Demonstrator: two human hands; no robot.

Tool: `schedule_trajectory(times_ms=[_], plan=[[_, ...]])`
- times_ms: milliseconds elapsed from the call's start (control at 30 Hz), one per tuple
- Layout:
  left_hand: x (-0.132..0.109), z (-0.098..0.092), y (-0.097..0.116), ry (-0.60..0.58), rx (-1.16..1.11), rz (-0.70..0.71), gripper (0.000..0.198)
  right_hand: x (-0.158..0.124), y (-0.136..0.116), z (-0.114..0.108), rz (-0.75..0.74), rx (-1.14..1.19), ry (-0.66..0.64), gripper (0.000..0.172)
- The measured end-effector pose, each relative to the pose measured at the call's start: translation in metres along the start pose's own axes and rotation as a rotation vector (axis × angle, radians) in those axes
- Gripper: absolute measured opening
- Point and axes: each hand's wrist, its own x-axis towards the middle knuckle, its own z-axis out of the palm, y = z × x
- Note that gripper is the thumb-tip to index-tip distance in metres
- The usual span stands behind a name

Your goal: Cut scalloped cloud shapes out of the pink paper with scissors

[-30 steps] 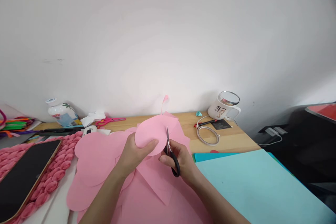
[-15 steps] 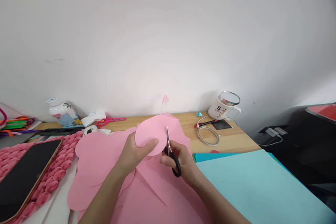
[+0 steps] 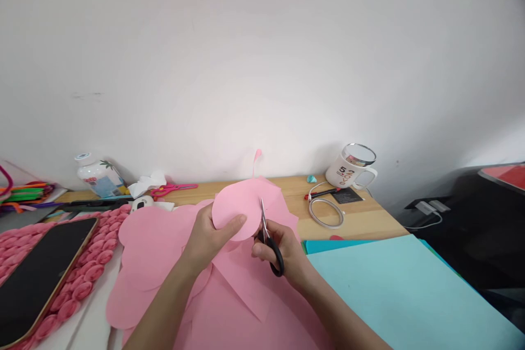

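Observation:
My left hand pinches a rounded piece of pink paper between thumb and fingers, thumb on top. Closed around the black handles of a pair of scissors is my right hand. The scissors' metal blades point up and away, at the right edge of the rounded paper. A thin curled pink strip sticks up behind the paper, against the wall. Beneath both hands lie more pink sheets, and a pile of scalloped pink paper shapes spreads to the left.
A phone rests on a pink braided mat at left. Behind are a white bottle and pink scissors. To the right stand a white mug, a coiled cable and light blue paper sheets. A wall closes off the back.
Hardly anything differs. The rounded paper tilts very slightly and both hands keep their grips; the whole view shifts by a few pixels.

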Motion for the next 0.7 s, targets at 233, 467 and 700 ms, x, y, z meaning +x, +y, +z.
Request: schedule_trajectory(times_ms=[233, 467, 700], plan=[[0.0010, 0.0003, 0.0004, 0.022, 0.003, 0.011, 0.026, -0.0006, -0.0004, 0.0007, 0.027, -0.024, 0.020, 0.028], [0.0020, -0.0004, -0.0015, 0.015, -0.003, 0.005, 0.029, -0.0007, 0.0012, 0.0011, 0.039, 0.008, 0.041, 0.020], [0.0024, -0.0003, -0.0014, 0.023, 0.003, 0.002, 0.028, -0.0015, -0.0037, 0.0028, 0.066, 0.019, 0.057, 0.014]])
